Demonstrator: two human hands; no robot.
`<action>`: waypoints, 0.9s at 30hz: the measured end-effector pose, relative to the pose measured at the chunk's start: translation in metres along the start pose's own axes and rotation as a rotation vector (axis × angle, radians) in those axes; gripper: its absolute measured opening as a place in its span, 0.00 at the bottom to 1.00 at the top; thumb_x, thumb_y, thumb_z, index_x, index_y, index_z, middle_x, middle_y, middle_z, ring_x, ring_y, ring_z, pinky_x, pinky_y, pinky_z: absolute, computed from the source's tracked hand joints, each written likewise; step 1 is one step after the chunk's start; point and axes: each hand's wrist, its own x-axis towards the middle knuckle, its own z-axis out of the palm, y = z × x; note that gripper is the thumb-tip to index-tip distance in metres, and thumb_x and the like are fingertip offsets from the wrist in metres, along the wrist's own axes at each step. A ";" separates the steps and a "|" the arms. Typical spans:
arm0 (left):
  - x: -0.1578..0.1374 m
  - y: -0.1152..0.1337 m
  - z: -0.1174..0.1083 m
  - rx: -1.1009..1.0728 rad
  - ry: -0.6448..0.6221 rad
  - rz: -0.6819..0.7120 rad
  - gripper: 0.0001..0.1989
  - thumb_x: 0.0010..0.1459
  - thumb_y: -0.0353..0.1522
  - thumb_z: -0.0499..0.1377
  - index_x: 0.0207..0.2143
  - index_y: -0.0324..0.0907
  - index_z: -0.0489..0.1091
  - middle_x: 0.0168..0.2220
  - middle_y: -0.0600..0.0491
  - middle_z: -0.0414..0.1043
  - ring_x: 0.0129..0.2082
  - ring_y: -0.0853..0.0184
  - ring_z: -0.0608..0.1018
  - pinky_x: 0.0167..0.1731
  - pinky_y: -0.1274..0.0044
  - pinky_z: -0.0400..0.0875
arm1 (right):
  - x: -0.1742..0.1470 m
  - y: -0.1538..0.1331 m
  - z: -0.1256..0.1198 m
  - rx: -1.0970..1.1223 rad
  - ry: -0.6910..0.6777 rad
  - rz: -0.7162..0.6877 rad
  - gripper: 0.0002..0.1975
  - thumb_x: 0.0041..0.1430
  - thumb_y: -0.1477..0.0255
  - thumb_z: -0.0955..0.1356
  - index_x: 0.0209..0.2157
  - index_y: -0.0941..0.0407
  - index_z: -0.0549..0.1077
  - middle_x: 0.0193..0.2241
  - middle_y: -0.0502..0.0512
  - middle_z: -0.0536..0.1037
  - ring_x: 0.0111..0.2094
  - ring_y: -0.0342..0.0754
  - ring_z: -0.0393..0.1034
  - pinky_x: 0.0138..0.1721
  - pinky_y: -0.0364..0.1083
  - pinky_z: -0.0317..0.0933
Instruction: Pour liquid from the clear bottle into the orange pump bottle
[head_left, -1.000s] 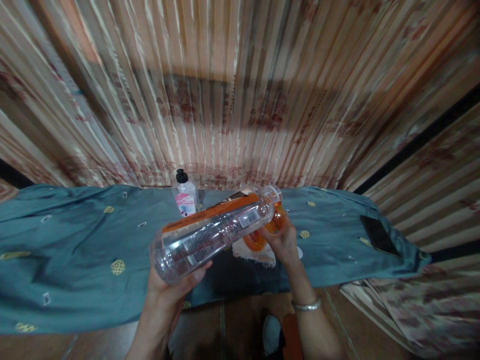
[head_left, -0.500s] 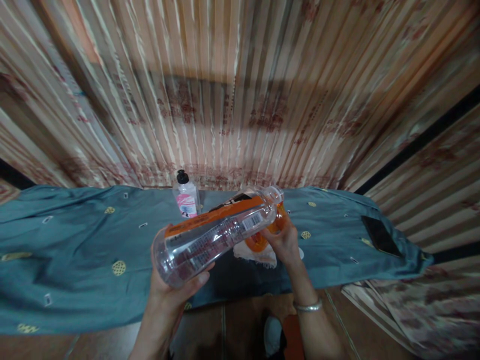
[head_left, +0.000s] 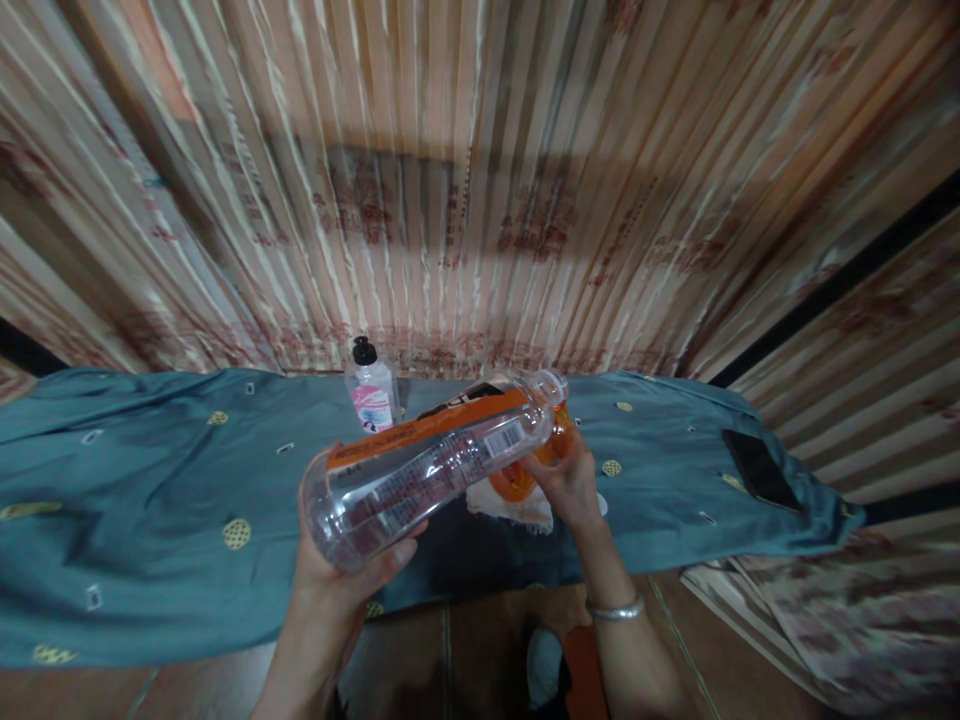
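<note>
Left hand [head_left: 341, 580] was gripping a clear bottle [head_left: 427, 480] by its base end, thumb along the near side, fingers mostly hidden underneath. Right hand [head_left: 566, 485] was closed around an orange bottle [head_left: 513, 483], see-through, partly covered by the clear one and by the fingers. Clear bottle was held up over the table [head_left: 165, 480], tilted well over, base toward the left and neck toward the right, with an orange label band and a barcode patch facing up. Its mouth sat right at the top of the orange bottle — touching or just above, cannot tell. Liquid level in either one, also hard to read. Orange bottle was above a white cloth [head_left: 525, 515] with a frayed edge; whether it rested on it was hidden. A small white object [head_left: 602, 504] showed beside the right wrist, mostly blocked. Behind the clear bottle stood a pink-labelled bottle [head_left: 373, 400] with a black cap, upright, near the back edge. A dark flat object [head_left: 761, 470] — phone-like — lay toward the right end, well apart from the hands. Table cover was teal with yellow patterns. Patterned curtain [head_left: 420, 240] hung behind, silver bracelet [head_left: 616, 609] on the right wrist, tiled floor [head_left: 405, 660] and a shoe [head_left: 544, 668] below.
</note>
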 end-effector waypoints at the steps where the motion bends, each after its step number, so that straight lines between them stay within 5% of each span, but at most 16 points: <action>1: 0.000 0.000 0.000 -0.001 -0.002 0.000 0.48 0.26 0.22 0.77 0.54 0.54 0.70 0.47 0.56 0.79 0.35 0.59 0.85 0.30 0.72 0.84 | 0.000 -0.001 0.000 0.001 -0.001 0.002 0.30 0.44 0.55 0.77 0.47 0.54 0.74 0.35 0.59 0.83 0.40 0.62 0.80 0.42 0.58 0.75; 14: 0.001 0.004 0.000 0.030 0.003 0.004 0.46 0.25 0.24 0.78 0.52 0.51 0.71 0.46 0.54 0.80 0.35 0.58 0.84 0.29 0.72 0.84 | 0.001 0.001 0.000 0.019 -0.028 -0.015 0.29 0.45 0.57 0.78 0.48 0.54 0.75 0.41 0.61 0.85 0.43 0.62 0.81 0.47 0.59 0.75; 27: -0.001 0.006 0.000 0.071 -0.002 -0.012 0.54 0.27 0.26 0.78 0.61 0.51 0.67 0.48 0.50 0.79 0.36 0.57 0.84 0.31 0.72 0.83 | 0.001 -0.002 -0.001 0.007 -0.017 -0.012 0.30 0.44 0.55 0.78 0.47 0.55 0.74 0.39 0.61 0.85 0.40 0.61 0.81 0.42 0.58 0.76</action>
